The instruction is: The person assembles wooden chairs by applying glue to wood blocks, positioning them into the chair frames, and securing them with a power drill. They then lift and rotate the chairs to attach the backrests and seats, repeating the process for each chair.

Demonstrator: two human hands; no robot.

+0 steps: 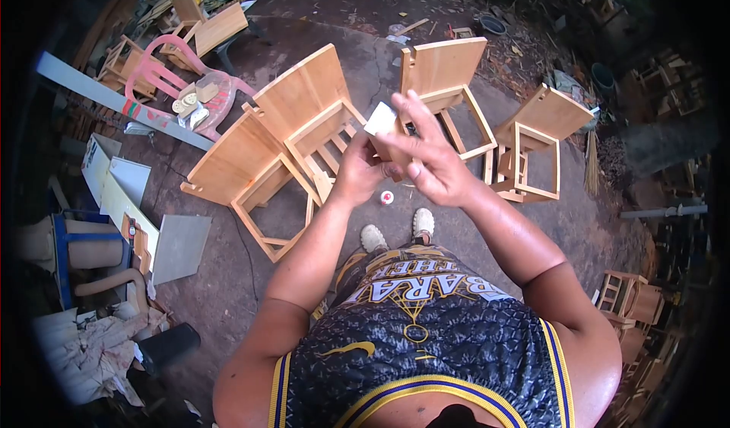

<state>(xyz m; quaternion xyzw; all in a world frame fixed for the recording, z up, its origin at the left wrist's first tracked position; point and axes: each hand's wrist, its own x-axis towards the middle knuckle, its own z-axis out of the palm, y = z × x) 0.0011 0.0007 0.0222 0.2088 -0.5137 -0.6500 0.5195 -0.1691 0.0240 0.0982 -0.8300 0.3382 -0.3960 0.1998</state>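
My left hand (360,171) is closed around a small block (382,118) with a whitish top face and a tan side, held up in front of my body. Over the block's right side comes my right hand (439,165), its fingers stretched out and apart, the forefinger overlapping the whitish face. Part of the block is hidden behind the fingers. Beyond my hands, unfinished wooden chairs or desks stand in an arc: one with a wide board (304,93) on the left, another board (449,64) just behind my right hand.
On the left, a pink plastic chair (169,47) carries several small items. A further wooden frame (538,162) stands to the right. On the floor near my shoes is a small white-and-red round item (387,197). Grey panels (181,247) and a dark cylinder (169,347) lie at lower left.
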